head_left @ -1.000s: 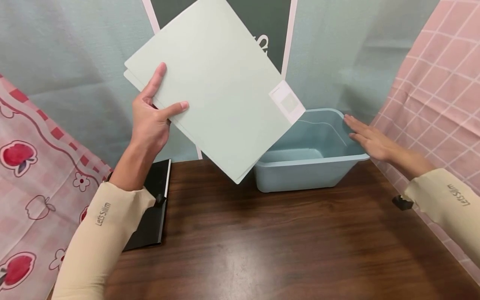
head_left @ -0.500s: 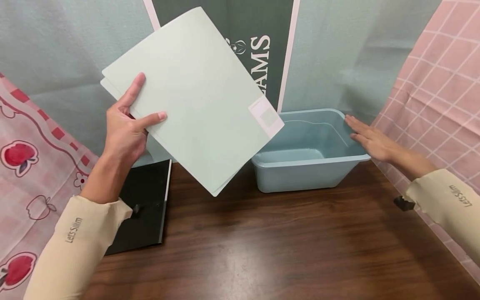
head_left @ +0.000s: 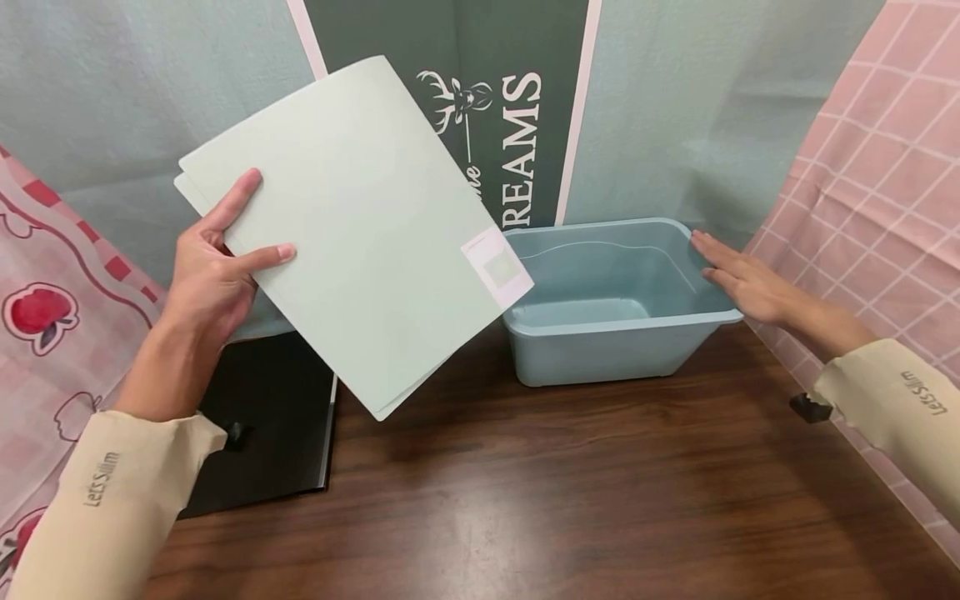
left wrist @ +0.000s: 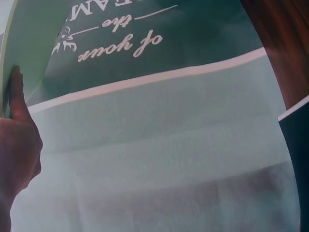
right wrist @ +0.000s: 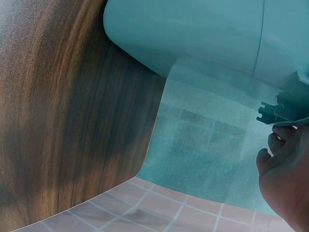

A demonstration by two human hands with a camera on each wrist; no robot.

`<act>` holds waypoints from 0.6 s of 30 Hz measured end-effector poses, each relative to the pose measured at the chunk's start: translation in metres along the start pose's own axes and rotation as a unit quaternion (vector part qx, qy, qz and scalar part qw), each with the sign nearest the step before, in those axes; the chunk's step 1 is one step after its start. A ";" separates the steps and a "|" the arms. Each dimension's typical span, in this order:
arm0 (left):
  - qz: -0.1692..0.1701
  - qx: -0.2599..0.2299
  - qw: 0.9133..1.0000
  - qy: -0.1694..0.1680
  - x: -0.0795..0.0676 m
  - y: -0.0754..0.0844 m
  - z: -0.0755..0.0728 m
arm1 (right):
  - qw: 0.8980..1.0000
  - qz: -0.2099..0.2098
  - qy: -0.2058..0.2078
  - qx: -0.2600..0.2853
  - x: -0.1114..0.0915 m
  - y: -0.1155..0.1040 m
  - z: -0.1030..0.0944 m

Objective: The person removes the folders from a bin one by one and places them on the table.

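Observation:
In the head view my left hand [head_left: 213, 275] holds a pale green folder [head_left: 352, 225] by its left edge, thumb and index finger on the front. The folder is raised and tilted, with a white label [head_left: 498, 268] near its right corner and a second layer showing along the edges. The left wrist view catches only part of the folder [left wrist: 34, 43] beside the hand. My right hand [head_left: 753, 279] rests with straight fingers on the right rim of a light blue plastic bin [head_left: 600, 354]. From the right wrist, its fingers appear just under the bin's rim lip.
A black flat folder [head_left: 273, 425] with a white edge lies on the brown wooden table [head_left: 540, 500], partly behind the left forearm. Blue-green cloth [head_left: 675, 100] with a dark green printed panel hangs behind. Pink patterned cloths [head_left: 885, 175] stand at both sides.
My left hand has carried the green folder left and down, uncovering more of the bin and the printed panel. The right hand stays on the bin's rim.

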State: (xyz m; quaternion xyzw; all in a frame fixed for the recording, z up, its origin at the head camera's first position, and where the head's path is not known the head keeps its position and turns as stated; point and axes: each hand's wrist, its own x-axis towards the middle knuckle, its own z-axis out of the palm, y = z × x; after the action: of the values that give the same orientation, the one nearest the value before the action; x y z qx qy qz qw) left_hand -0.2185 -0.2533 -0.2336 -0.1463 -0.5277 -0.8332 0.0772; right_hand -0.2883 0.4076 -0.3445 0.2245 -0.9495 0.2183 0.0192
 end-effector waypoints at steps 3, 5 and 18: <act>-0.007 0.006 1.000 -0.005 -0.002 0.002 -0.007 | 1.000 -0.001 0.000 -0.001 0.000 0.000 0.000; -0.013 0.008 1.000 -0.009 -0.004 0.003 -0.010 | 1.000 -0.002 0.001 -0.001 0.001 0.000 0.001; -0.054 0.032 0.997 -0.040 -0.011 0.009 -0.040 | 1.000 -0.004 0.005 0.003 0.000 0.002 0.001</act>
State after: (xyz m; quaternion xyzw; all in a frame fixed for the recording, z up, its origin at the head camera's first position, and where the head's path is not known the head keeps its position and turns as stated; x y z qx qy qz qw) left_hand -0.2116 -0.2936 -0.2455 -0.1480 -0.5637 -0.8124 0.0156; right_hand -0.2893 0.4086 -0.3461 0.2273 -0.9478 0.2224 0.0237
